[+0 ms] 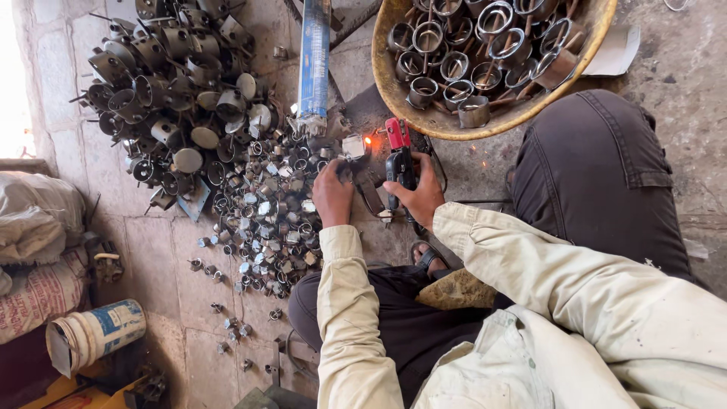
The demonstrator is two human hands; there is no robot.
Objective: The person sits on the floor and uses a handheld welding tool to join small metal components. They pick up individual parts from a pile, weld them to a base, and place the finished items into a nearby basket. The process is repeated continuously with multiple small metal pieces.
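Sparks glow orange at the tip of the welding holder [399, 155], red-headed and black-bodied, which my right hand [419, 198] grips with fingers wrapped tight round its handle. Taking that holder as landmark: my left hand [332, 194] sits just left of it, fingers curled down onto a small dark metal piece [356, 168] on the floor; I can't tell exactly how the fingertips pinch it. The piece lies right at the holder's tip, touching or nearly touching the glow. A small square metal part [354, 145] sits just up-left of the tip.

Left of the holder spreads a heap of small shiny fittings [269, 216], thinning out toward the lower left. Farther up-left, a big pile of dark metal cups with stems [170, 91]. Directly above-left of the holder stands a blue packet of rods [313, 64], lying lengthwise. Up-right of it, a worn yellow basin [394, 91] holds more ring-shaped cups. Right of the holder is my dark-trousered knee [598, 174]; below it, pale sleeves. Far lower left of the holder: a white-and-blue bucket [95, 333] on its side, with sacks [38, 227] above it.
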